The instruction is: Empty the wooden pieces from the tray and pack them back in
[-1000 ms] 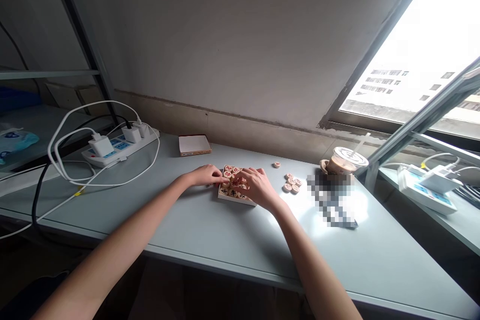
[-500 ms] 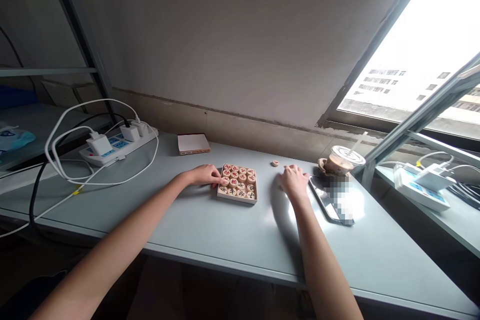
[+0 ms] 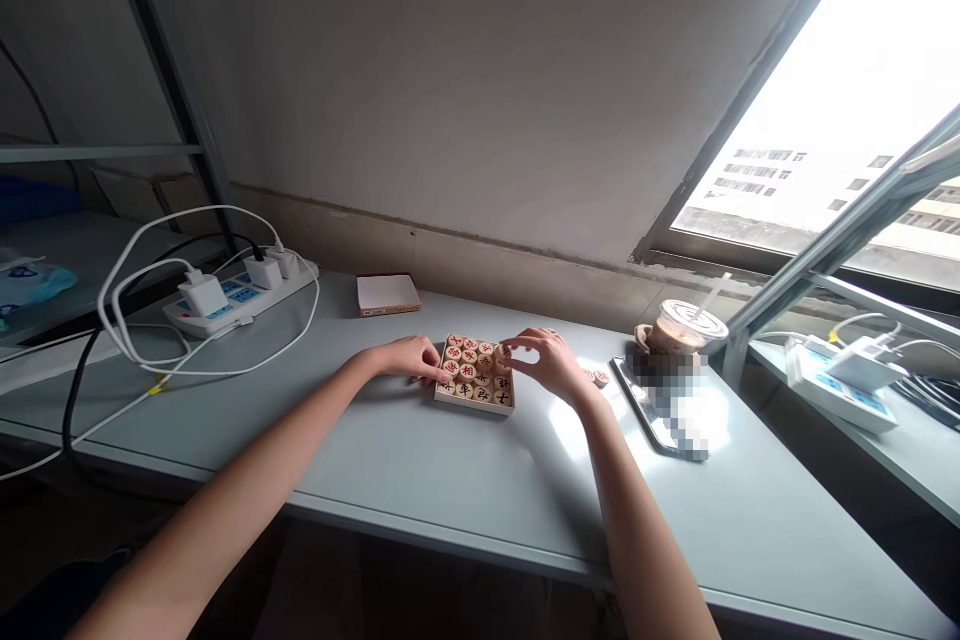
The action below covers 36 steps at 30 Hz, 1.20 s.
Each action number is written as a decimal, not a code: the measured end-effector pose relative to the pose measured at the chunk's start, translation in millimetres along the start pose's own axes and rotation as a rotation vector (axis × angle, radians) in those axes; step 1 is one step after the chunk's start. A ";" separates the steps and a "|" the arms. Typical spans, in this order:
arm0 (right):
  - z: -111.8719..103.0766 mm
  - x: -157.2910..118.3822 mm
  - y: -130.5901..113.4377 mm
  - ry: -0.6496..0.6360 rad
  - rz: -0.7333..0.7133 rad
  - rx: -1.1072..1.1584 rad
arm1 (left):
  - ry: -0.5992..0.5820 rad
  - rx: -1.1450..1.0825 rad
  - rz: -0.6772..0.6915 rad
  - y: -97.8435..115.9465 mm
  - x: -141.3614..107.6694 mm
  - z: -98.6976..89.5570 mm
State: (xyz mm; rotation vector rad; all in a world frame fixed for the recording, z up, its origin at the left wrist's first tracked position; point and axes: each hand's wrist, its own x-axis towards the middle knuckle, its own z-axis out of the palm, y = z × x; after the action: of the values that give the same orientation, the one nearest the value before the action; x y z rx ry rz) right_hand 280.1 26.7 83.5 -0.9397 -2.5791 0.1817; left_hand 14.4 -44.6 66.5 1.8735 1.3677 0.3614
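Note:
A shallow box (image 3: 475,406) filled with round wooden Chinese chess pieces (image 3: 467,372), marked in red and black characters, lies on the desk in front of me. My left hand (image 3: 411,360) is curled at its left side, with the thumb over the rim beside the pieces. Over the box's right rear part, my right hand (image 3: 544,360) has thumb and forefinger closed around a chess piece (image 3: 504,353) at the right edge of the set. Loose chess pieces (image 3: 601,378) lie just right of my right wrist, partly covered by it.
The box lid (image 3: 388,294) rests upturned near the wall. At left is a power strip (image 3: 244,295) with chargers and looping white cables (image 3: 225,372). A phone (image 3: 652,410) and a lidded drink cup (image 3: 684,328) with a straw stand at right. The desk's front edge (image 3: 450,528) runs below my forearms.
My right hand has moved left from the loose pieces to the box's right side. Loose pieces it covered now show beside its wrist. The left hand has stayed at the box.

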 end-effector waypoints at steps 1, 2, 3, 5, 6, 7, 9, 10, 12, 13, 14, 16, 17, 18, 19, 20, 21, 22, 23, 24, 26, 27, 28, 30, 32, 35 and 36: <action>-0.2 1.0 -5.9 -0.009 -0.040 0.016 | 0.004 0.001 0.003 -0.3 0.0 0.0; -0.4 1.6 -10.9 -0.022 -0.069 0.025 | 0.005 0.000 0.007 -0.6 0.0 0.1; -0.5 1.9 -14.9 -0.036 -0.088 0.029 | 0.008 -0.001 0.010 -0.9 0.0 0.3; -0.8 1.7 -20.3 -0.071 -0.103 0.035 | 0.013 -0.002 0.013 -1.2 0.1 0.6; -0.9 1.4 -21.9 -0.091 -0.103 0.041 | 0.015 -0.001 0.012 -1.3 0.2 0.8; -0.9 1.1 -23.2 -0.114 -0.102 0.048 | 0.016 0.000 0.011 -1.3 0.4 1.0; -0.7 0.7 -25.3 -0.155 -0.095 0.062 | 0.018 0.000 0.007 -1.4 0.6 1.2; -0.4 0.7 -26.4 -0.168 -0.093 0.065 | 0.019 -0.001 0.006 -1.4 0.7 1.3; 0.7 0.8 -28.4 -0.175 -0.098 0.062 | 0.023 -0.004 0.003 -1.1 0.6 1.3; 1.4 0.9 -29.2 -0.170 -0.105 0.061 | 0.024 -0.004 0.003 -0.9 0.5 1.4; 2.2 1.1 -29.7 -0.165 -0.114 0.059 | 0.025 -0.004 0.002 -0.7 0.4 1.4; 3.4 1.4 -30.0 -0.158 -0.125 0.054 | 0.028 -0.002 0.005 -0.2 0.0 1.4; 3.8 1.5 -29.8 -0.157 -0.126 0.048 | 0.031 0.000 0.008 0.0 -0.2 1.4; 3.8 1.5 -29.5 -0.156 -0.123 0.039 | 0.034 0.002 0.009 0.0 -0.2 1.4; 3.6 1.4 -29.2 -0.155 -0.114 0.026 | 0.037 0.004 0.011 -0.1 -0.2 1.4; 3.2 1.3 -29.0 -0.150 -0.101 0.010 | 0.038 0.006 0.011 -0.3 -0.1 1.4; 2.8 1.1 -28.8 -0.148 -0.087 -0.005 | 0.037 0.007 0.010 -0.6 0.1 1.4; 2.3 0.9 -28.8 -0.149 -0.074 -0.018 | 0.034 0.008 0.007 -1.1 0.3 1.5; 2.0 0.7 -29.0 -0.149 -0.062 -0.026 | 0.032 0.009 0.005 -1.5 0.6 1.6; 1.9 0.6 -29.2 -0.152 -0.054 -0.029 | 0.031 0.011 0.004 -1.9 0.9 1.7; 2.4 0.6 -29.8 -0.164 -0.055 -0.015 | 0.030 0.013 0.006 -2.4 1.2 1.9; 2.8 0.8 -30.2 -0.171 -0.060 -0.003 | 0.031 0.013 0.010 -2.4 1.2 1.9; 3.2 1.0 -30.5 -0.175 -0.065 0.009 | 0.033 0.013 0.014 -2.3 1.2 2.0; 3.5 1.7 -30.9 -0.184 -0.072 0.030 | 0.032 0.010 0.019 -1.7 1.0 1.9; 2.2 2.4 -30.3 -0.194 -0.072 0.052 | 0.025 0.003 0.018 -1.2 0.7 1.8; -3.9 2.4 -24.5 -0.197 -0.030 0.054 | 0.019 -0.005 0.013 -0.9 0.6 1.4; -7.1 1.5 -20.3 -0.176 0.008 0.026 | 0.019 -0.006 0.013 -1.1 0.6 1.2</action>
State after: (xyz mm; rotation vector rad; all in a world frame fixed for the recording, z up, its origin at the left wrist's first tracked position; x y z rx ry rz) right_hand 269.8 12.0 95.5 -0.9639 -2.7254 0.3127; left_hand 14.6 -44.4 64.8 1.8794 1.3660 0.3909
